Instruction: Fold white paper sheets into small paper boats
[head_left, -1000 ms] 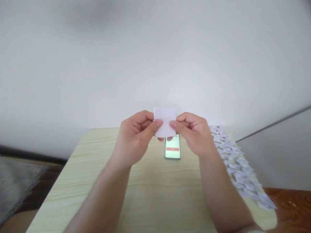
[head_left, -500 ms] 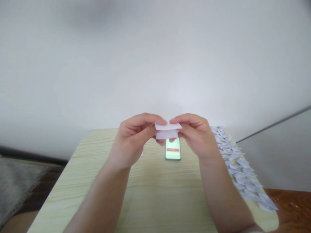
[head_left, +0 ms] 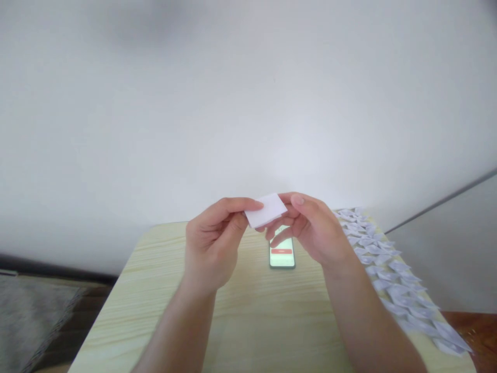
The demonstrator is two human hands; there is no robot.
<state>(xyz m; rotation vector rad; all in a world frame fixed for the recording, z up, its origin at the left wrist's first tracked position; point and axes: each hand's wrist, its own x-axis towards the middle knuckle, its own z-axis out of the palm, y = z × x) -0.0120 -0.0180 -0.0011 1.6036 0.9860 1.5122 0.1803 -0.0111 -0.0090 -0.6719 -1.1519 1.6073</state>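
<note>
A small folded white piece of paper [head_left: 269,210] is pinched at its left end by my left hand [head_left: 217,238], index finger on top and thumb near its lower edge. It is held tilted above the table. My right hand [head_left: 312,225] is at the paper's right end with its fingers apart and its thumb raised off the sheet. Some of its fingers reach behind or under the paper; whether they touch it I cannot tell.
A phone [head_left: 282,259] with a lit screen lies on the light wood table [head_left: 248,321] below my hands. Rows of folded white paper pieces [head_left: 399,282] line the table's right edge. A pale wall [head_left: 248,103] rises behind the table.
Both hands pinched the paper, which showed an open flap; now it appears as one flat folded piece, turned at an angle. My right thumb and fingers have come apart from their pinch.
</note>
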